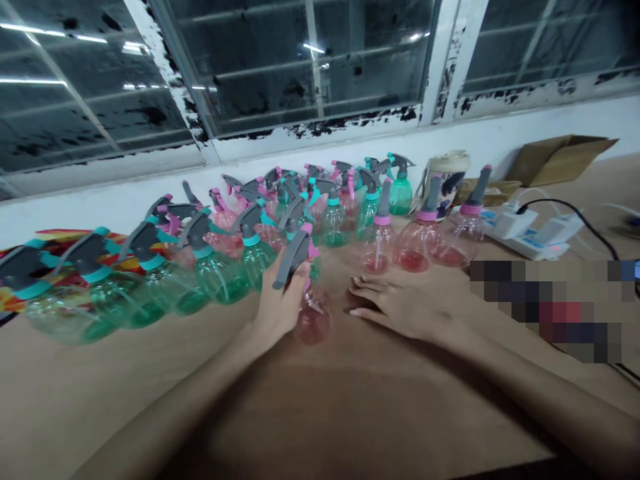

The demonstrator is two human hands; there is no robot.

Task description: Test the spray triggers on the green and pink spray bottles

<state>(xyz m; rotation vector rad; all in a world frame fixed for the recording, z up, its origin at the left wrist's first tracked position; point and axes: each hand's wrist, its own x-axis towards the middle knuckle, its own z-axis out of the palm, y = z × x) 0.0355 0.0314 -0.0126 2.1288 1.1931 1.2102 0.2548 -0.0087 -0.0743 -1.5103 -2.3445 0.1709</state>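
My left hand is wrapped round the neck of a pink spray bottle with a grey and pink trigger head. That bottle stands about upright at the middle of the table. To its right, my right hand lies open on the tabletop, fingers stretched to the left, holding nothing. Just beyond the right hand stand three pink spray bottles, the nearest bottle among them. Left of my left hand runs a slanting row of green spray bottles, including a green bottle with a grey and teal head.
More spray bottles crowd the back by the wall. A white power strip with plugs and cables lies at the right, near an open cardboard box. A patterned drawstring container stands behind the pink bottles. A pixelated patch covers the right side.
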